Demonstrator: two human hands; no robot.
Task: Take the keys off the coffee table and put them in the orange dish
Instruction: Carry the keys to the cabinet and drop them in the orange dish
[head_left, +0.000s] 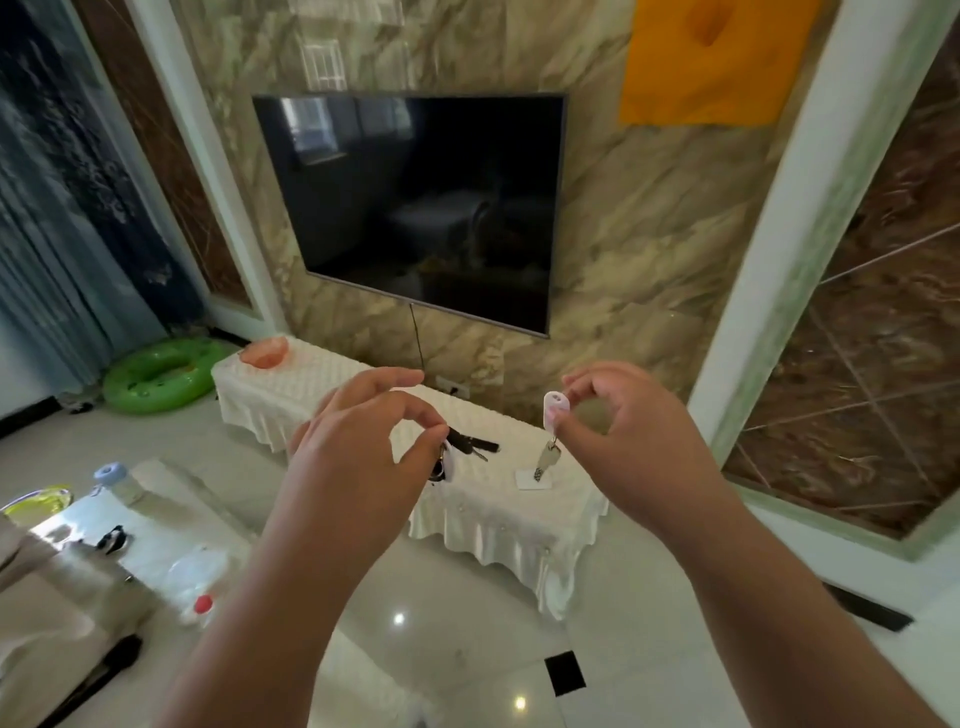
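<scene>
The white-draped TV bench (498, 514) carries the orange dish (264, 352) at its far-left end. Well right of the dish, the left hand (358, 447) pinches a dark key bunch (460, 451). The right hand (623, 415) pinches a white tag (555, 410) with a silver key (546, 460) dangling. Carry both over the dish, lower them, then release gently.

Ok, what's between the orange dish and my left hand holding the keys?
Head view: only the bench's bare white cloth lies between the orange dish and the left hand, which pinches a key bunch.
</scene>
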